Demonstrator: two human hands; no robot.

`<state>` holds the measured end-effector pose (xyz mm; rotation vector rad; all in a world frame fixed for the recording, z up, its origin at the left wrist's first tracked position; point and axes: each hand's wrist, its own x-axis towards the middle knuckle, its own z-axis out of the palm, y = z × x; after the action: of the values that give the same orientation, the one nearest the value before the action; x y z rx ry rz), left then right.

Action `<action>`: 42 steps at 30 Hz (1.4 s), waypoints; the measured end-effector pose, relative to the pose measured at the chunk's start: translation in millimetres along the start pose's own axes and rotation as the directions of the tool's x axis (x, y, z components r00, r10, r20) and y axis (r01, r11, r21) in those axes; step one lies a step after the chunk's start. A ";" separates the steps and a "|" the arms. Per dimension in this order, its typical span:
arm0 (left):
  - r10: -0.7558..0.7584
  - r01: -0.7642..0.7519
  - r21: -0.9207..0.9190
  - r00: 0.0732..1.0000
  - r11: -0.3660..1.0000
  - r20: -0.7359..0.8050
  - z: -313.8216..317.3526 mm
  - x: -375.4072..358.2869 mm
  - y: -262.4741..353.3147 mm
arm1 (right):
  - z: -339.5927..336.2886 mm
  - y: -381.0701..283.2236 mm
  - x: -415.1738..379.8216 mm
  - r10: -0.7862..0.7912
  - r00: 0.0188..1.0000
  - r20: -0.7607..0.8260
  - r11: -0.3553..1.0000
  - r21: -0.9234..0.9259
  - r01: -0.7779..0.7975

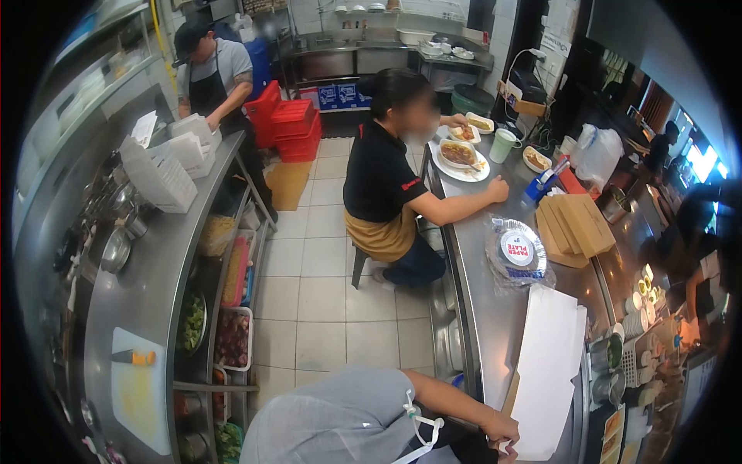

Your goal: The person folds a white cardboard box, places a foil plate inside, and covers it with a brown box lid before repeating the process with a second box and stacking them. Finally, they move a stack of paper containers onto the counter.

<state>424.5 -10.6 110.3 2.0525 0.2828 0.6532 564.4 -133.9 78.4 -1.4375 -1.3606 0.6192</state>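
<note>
My grey-sleeved left arm reaches from the bottom of the head view to the counter on the right. There my left hand has its fingers bent and closed on the near end of a white cardboard box blank. The long, creased blank lies partly unfolded, with a brown side showing at its left edge. Only a small part of my right hand shows at the bottom edge, close to the left one; its fingers are mostly hidden. Beyond the blank lies a plastic-wrapped pack of paper plates.
A seated person eats at the counter beside bowls and a plate. Brown cardboard boxes lie to the right. Another person stands at the left counter near white boxes. A knife rests on a cutting board.
</note>
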 end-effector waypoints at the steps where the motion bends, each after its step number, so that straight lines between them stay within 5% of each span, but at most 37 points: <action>1: 0.047 -0.045 0.039 0.998 0.998 -0.041 4.7 -1.0 -7.0 | 1.4 -2.1 2.9 0.111 0.993 -0.039 0.992 0.060 -0.109; 4: 0.150 -0.139 0.131 0.985 0.982 -0.081 15.7 -7.1 -31.3 | 7.6 -15.6 14.7 0.434 0.894 -0.116 0.881 0.264 -0.393; 5: 0.201 -0.183 0.189 0.976 0.965 -0.081 11.9 -8.4 -28.9 | 5.9 -28.6 14.2 0.432 0.894 -0.121 0.881 0.267 -0.390; 6: 0.205 -0.188 0.190 0.976 0.964 -0.076 10.2 -10.3 -25.8 | -2.3 -46.3 10.0 0.451 0.889 -0.076 0.892 0.068 -0.447; 7: 0.256 -0.246 0.390 0.966 0.887 0.028 -0.4 -20.2 -2.5 | -9.4 -63.8 10.3 0.478 0.878 -0.037 0.868 -0.135 -0.478; 8: 0.283 -0.312 0.562 0.949 0.766 0.141 -15.2 -31.4 30.9 | -13.9 -80.6 17.4 0.478 0.877 -0.043 0.868 -0.132 -0.479; 9: 0.091 -0.184 0.583 0.978 0.792 0.185 -31.4 -40.3 72.1 | -17.9 -98.6 24.0 0.301 0.952 -0.057 0.906 -0.293 -0.304; 10: 0.104 -0.208 0.564 0.972 0.799 0.211 -27.9 -49.1 74.3 | -21.8 -110.0 25.5 0.128 0.990 -0.052 0.881 -0.452 -0.137; 12: 0.104 -0.036 0.438 0.986 0.898 -0.133 -7.7 -67.5 58.9 | -36.6 -77.8 49.5 -0.246 0.959 -0.139 0.794 -0.596 0.118; 13: -0.221 0.235 0.376 0.972 0.897 -0.079 3.5 -80.0 40.1 | -47.2 -82.3 64.6 -0.238 0.971 -0.026 0.741 -0.651 0.164; 14: -0.182 0.085 0.562 0.976 0.823 0.120 -16.9 -97.6 46.7 | -59.3 -69.4 82.5 -0.263 0.964 0.033 0.715 -0.664 0.218; 15: -0.483 0.377 0.478 0.868 0.793 0.116 -42.7 -110.8 71.5 | -65.0 -51.4 97.9 -0.340 0.937 0.076 0.653 -0.698 0.294; 16: -0.380 0.330 0.526 0.925 0.784 -0.014 -59.1 -142.9 74.0 | -62.7 -68.2 110.5 -0.209 0.973 0.100 0.687 -0.692 0.219; 17: -0.422 0.478 0.415 0.878 0.774 -0.223 -81.4 -160.5 100.2 | -59.4 -89.8 122.5 -0.047 0.983 0.178 0.766 -0.625 0.150; 18: -0.365 0.462 0.348 0.878 0.816 -0.311 -85.8 -198.3 68.5 | -52.2 -101.9 133.4 -0.021 0.954 0.300 0.812 -0.552 0.192; 21: -0.580 0.716 -0.009 0.558 0.698 -0.593 -89.8 -226.9 67.8 | -19.2 -90.1 149.1 -0.015 0.784 0.621 0.830 -0.429 0.356; 23: -0.605 0.682 -0.120 0.535 0.721 -0.590 -79.1 -217.9 77.5 | 8.3 -101.3 140.3 -0.116 0.670 0.734 0.576 -0.500 0.647; 27: -0.686 0.676 -0.294 0.430 0.676 -0.587 -89.3 -230.8 68.6 | 39.5 -92.0 134.3 -0.320 0.540 0.778 0.484 -0.356 0.800; 29: -0.484 0.623 -0.017 0.589 0.782 -0.647 -113.5 -253.5 55.7 | 50.4 -88.6 128.9 -0.397 0.356 0.846 0.454 -0.156 0.877; 32: -0.431 0.536 -0.090 0.556 0.840 -0.711 -165.8 -261.0 41.9 | 76.1 -104.3 108.9 -0.399 0.328 0.857 0.477 -0.112 0.872; 33: -0.483 0.509 -0.211 0.489 0.834 -0.727 -180.5 -259.4 38.4 | 86.1 -115.8 102.9 -0.568 0.335 0.752 0.456 -0.052 0.889; 36: -0.605 0.513 -0.373 0.424 0.774 -0.674 -214.1 -253.3 43.9 | 102.1 -154.2 90.1 -0.530 0.299 0.794 0.425 -0.056 0.903; 42: -0.706 0.542 -0.453 0.523 0.708 -0.477 -247.3 -289.1 100.2 | 131.4 -197.0 62.7 -0.586 0.228 0.778 0.580 0.205 0.788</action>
<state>41.9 -14.5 202.0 1.2588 1.2263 0.8245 381.8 -64.3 226.1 -0.4477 -2.6756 0.4702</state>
